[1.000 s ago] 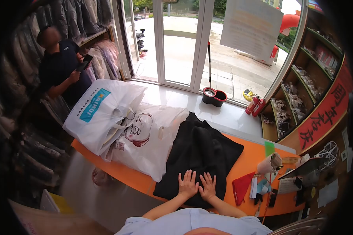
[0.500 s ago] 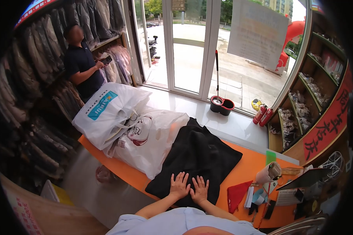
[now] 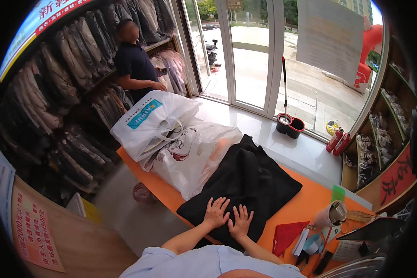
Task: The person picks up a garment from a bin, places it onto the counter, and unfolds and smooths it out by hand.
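Note:
A black garment (image 3: 252, 180) lies spread over the orange counter in front of me. Flat on its near part rests my left hand (image 3: 216, 212), fingers spread. Beside it, my right hand (image 3: 240, 222) also presses on the black cloth with fingers apart, the two thumbs close together. Neither hand grips anything. Just beyond the garment's left side are two stuffed white plastic bags: one with a drawn figure (image 3: 197, 155), partly touching the garment, and one with a blue KAIRUI label (image 3: 148, 123) at the counter's far end.
On the orange counter (image 3: 289, 220) at right are a red cloth (image 3: 287, 235), a cup-like holder (image 3: 330, 215) and a green card (image 3: 338, 193). A person (image 3: 136, 65) stands by the racks of covered clothes (image 3: 69, 69). A mop bucket (image 3: 289, 125) and fire extinguishers (image 3: 338, 141) stand near the glass doors.
My view has turned left, so the scene sits farther right. Both hands stay flat on the black garment. The person by the racks has lowered the hand that held a phone.

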`<state>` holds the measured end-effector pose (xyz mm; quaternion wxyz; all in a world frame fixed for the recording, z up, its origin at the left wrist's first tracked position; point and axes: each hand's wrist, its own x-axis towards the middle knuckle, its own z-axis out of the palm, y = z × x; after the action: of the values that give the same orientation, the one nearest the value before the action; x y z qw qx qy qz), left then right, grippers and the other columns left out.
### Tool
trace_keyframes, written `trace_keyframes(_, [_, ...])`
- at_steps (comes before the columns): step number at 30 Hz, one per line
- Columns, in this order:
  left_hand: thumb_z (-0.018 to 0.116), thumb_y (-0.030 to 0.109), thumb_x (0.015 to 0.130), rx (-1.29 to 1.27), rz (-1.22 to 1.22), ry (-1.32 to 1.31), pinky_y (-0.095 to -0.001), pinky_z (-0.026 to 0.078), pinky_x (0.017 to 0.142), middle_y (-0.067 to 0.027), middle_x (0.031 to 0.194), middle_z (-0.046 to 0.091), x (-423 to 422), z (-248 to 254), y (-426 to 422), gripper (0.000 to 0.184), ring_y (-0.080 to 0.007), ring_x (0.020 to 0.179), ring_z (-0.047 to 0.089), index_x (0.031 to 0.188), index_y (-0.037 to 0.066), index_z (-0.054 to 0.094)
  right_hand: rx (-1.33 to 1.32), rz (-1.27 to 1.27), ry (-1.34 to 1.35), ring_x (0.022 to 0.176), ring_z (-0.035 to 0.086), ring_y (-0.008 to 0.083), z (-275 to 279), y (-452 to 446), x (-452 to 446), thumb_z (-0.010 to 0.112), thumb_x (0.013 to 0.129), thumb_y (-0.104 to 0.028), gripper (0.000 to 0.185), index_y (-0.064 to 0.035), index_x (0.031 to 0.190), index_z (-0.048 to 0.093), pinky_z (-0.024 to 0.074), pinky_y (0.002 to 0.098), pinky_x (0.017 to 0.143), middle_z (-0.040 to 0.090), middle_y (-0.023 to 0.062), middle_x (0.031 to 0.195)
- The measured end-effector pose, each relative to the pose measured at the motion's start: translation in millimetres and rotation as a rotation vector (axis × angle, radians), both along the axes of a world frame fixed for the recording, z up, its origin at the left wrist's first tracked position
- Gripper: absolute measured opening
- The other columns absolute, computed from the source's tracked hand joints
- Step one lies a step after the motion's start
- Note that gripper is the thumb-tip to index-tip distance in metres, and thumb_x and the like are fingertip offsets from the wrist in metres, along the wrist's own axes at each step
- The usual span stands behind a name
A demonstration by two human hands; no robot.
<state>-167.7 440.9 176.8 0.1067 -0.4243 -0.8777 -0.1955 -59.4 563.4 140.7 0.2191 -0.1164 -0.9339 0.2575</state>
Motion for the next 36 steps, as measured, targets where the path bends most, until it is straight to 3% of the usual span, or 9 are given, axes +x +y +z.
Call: trace_keyframes(36, [0.059, 0.032, 0.082, -0.033, 0.022, 0.027, -0.0505, 0.026, 0.110, -0.0116, 0.133, 0.051, 5.6, 4.9, 4.5, 0.056, -0.0281, 0.126, 0.046, 0.133, 0.010, 0.050, -0.017, 0.029, 0.057, 0.139, 0.029, 0.0327, -1.0, 2.5, 3.7, 0.055, 0.083, -0.035, 0.058, -0.0099, 0.135, 0.049, 0.0080, 0.0594, 0.113, 0.040, 0.0179, 0.144])
